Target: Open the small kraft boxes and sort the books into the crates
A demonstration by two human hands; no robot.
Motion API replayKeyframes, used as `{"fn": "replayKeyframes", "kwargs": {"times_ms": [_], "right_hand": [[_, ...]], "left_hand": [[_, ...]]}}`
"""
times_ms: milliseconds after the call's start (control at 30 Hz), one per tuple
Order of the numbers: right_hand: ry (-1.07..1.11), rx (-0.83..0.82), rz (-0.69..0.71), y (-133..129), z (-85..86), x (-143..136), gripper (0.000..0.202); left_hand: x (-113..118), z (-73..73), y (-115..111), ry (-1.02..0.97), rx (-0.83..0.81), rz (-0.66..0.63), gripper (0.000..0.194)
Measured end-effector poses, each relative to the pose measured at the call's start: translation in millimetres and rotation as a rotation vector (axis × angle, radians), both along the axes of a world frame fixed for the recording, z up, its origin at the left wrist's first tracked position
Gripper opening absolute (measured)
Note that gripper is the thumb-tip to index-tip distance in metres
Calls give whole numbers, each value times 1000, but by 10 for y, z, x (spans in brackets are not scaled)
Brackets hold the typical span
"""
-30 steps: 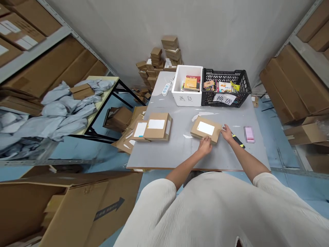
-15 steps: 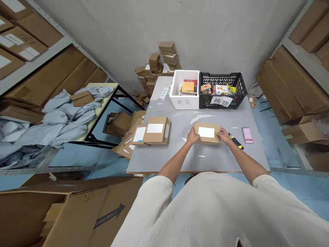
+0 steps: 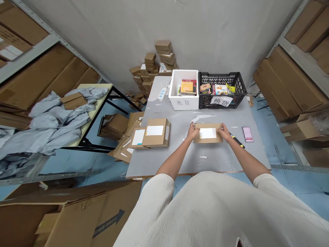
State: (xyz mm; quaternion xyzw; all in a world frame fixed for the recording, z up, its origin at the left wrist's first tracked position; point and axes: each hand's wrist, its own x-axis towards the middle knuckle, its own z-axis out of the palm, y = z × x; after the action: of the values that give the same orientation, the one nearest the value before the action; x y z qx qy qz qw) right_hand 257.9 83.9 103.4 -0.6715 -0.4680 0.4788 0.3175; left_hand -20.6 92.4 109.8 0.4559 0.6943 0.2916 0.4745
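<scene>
A small brown cardboard box with a white label on its face is between my two hands over the front middle of the grey table. My left hand grips its left end, thumb on the face. At the right end, my right hand grips it the same way. Just right of that hand lies a black and yellow utility knife, partly hidden by the hand and wrist. Two labelled cardboard boxes stand at the table's left edge. A pixelated pink item lies on the right.
A white foam bin and a black plastic crate, both holding books, stand at the table's back beside a power strip. Grey mailing bags cover a side table. A large open carton is at front left.
The small box has tilted, its labelled face now turned more toward me, and both hands have shifted to its upper corners. The view has swung slightly.
</scene>
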Motion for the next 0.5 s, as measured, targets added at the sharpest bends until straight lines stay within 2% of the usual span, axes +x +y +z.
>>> {"fn": "replayKeyframes", "kwargs": {"times_ms": [133, 267, 400, 500], "right_hand": [[19, 37, -78, 44, 80, -48, 90], [-115, 43, -183, 39, 25, -56, 74], [-267, 22, -138, -79, -146, 28, 60], [-290, 37, -77, -190, -246, 83, 54]], "left_hand": [[-39, 74, 14, 50, 84, 68, 79], [-73, 82, -88, 119, 35, 108, 60], [-100, -22, -294, 184, -7, 38, 58], [-115, -119, -442, 194, -1, 6, 63]]}}
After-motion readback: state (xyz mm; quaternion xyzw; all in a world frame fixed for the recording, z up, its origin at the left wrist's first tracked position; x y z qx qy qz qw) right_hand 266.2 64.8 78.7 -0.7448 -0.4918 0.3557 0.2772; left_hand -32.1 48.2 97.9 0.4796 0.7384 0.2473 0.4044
